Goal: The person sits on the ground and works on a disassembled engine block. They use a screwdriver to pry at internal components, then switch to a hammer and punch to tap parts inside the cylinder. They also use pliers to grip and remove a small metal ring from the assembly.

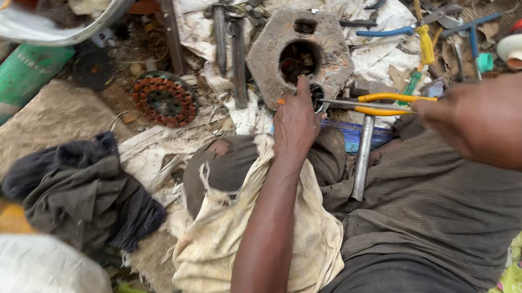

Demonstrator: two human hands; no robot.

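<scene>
copper-wound stator (165,99) | dark rag (82,190) | green canister (14,79) | blue-handled pliers (404,9) | cream cloth (256,248)

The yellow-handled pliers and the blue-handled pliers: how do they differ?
The yellow-handled pliers are gripped by the right hand, their jaws meeting a small round part at the left hand; the blue-handled pliers lie untouched among the clutter farther off. Yellow grips sit close together; blue ones spread apart. Both are metal hand tools.
</scene>
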